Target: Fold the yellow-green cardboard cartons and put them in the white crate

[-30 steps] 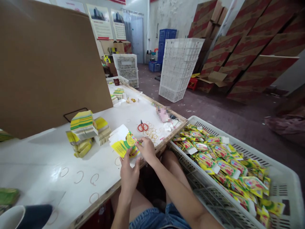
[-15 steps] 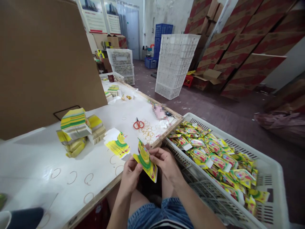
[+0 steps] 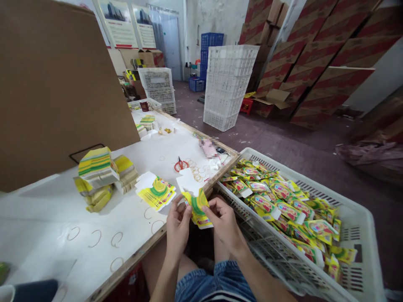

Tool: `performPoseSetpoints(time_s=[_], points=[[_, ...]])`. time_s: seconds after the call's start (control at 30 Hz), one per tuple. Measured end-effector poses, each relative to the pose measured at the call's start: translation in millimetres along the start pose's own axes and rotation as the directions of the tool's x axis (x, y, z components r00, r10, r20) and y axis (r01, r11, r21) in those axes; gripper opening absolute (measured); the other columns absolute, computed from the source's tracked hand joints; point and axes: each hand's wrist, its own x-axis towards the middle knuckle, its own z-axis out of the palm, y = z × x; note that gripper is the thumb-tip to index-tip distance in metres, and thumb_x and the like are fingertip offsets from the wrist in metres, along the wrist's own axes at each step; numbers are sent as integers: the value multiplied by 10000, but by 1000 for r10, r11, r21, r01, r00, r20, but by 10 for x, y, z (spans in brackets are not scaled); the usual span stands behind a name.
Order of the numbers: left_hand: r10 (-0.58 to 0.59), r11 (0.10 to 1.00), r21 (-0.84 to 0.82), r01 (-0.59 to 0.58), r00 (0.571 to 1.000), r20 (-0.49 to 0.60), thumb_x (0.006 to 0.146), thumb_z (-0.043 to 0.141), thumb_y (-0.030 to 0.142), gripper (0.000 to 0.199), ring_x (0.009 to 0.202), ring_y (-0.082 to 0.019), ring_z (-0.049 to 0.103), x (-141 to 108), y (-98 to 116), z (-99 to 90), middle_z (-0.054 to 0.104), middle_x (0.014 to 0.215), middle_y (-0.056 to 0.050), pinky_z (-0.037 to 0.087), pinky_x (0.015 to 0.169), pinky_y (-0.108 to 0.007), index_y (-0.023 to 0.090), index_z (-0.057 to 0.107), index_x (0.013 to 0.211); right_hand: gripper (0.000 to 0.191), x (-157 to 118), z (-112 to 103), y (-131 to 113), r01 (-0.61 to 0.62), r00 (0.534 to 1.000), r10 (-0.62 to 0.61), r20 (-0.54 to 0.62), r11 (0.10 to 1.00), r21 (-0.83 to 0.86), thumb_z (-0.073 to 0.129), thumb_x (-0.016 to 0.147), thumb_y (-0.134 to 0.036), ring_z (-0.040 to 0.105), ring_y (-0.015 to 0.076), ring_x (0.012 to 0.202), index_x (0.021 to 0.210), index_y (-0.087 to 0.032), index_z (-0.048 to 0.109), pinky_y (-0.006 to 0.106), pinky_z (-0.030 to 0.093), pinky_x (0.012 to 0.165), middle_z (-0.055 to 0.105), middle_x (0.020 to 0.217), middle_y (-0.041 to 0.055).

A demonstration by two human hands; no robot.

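Observation:
A yellow and green printed carton [image 3: 197, 206] with white flaps at its far end is held between my two hands over the table's front edge. My left hand [image 3: 179, 220] pinches its left side between thumb and fingers. On its right side, my right hand [image 3: 223, 217] grips with the thumb on top. Just left of the carton, a small pile of flat cartons [image 3: 157, 193] lies on the white table [image 3: 126, 226]. Beyond my hands are red-handled scissors [image 3: 181, 165] and several loose rubber bands [image 3: 196, 173].
To my right stands a white plastic crate [image 3: 362, 235] holding many folded cartons [image 3: 283, 201]. Bundled carton stacks [image 3: 99, 165] sit on the table at left, before a large cardboard panel [image 3: 63, 92]. Stacked white crates [image 3: 228, 88] stand on the floor beyond. A dark cup [image 3: 36, 289] lies near the lower left.
The carton has turned from a tilted, edge-on pose to lie flatter, and its white flaps now show at the far end. Both hands still hold it.

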Motion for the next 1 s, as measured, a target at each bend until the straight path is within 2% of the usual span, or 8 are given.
performPoseSetpoints(time_s=[0.1,0.27,0.43,0.6,0.7,0.8,0.87,1.0], points=[[2,999,-46,1,998,60,770,718,366,710,856,-193,704,-29,65,30,734,934,-49,536,741,-285,247,308,1337,248,18,-40,33,59,997,-57,44,998,-37,657,825,-377,561,144,609,974,-180,633,249,458,562,659,793,34],[-47,997,-39,61,955,293,845,648,326,689,1043,-240,666,-53,134,-64,692,1120,-118,532,834,-339,255,241,1397,558,33,-156,19,86,976,-85,201,996,4,643,834,-293,582,124,634,1354,-261,443,247,488,592,646,1060,53],[-99,984,-86,154,886,454,828,675,288,492,1008,-263,676,-71,177,-133,709,1057,-104,542,801,-335,230,423,1247,358,67,-274,-37,46,941,-83,327,992,119,596,884,-370,600,146,697,1212,-247,522,243,475,621,629,853,10],[-122,965,-136,222,847,518,780,730,239,359,891,-226,699,-130,196,-107,727,913,-39,530,680,-254,229,478,1036,246,113,-349,-102,97,935,-110,339,994,54,550,909,-437,496,123,586,912,-194,589,231,397,554,546,672,-17],[-132,961,-139,241,835,534,795,717,244,435,886,-225,699,-150,187,-100,722,958,-55,532,697,-266,238,456,1142,277,125,-376,-122,156,936,-147,319,988,-4,520,930,-427,475,124,595,813,-185,587,236,375,555,529,672,-12],[-129,958,-146,245,830,543,816,700,251,725,900,-232,700,-148,158,-110,709,1044,-89,540,729,-297,276,263,1394,313,117,-378,-105,231,933,-207,295,972,-47,497,943,-412,526,151,667,762,-182,606,257,413,617,558,712,13],[-137,962,-125,243,826,547,816,702,251,806,920,-236,698,-137,133,-118,707,1064,-102,542,741,-302,272,196,1444,277,105,-361,-75,247,938,-229,262,968,-40,507,940,-408,571,174,740,818,-190,628,275,447,676,602,776,31],[-143,966,-114,233,847,512,809,705,265,535,925,-237,699,-105,109,-106,724,1025,-100,541,740,-287,229,438,1271,292,95,-333,-53,216,966,-219,141,976,31,539,928,-410,625,198,848,1171,-247,556,318,491,767,663,941,49]])
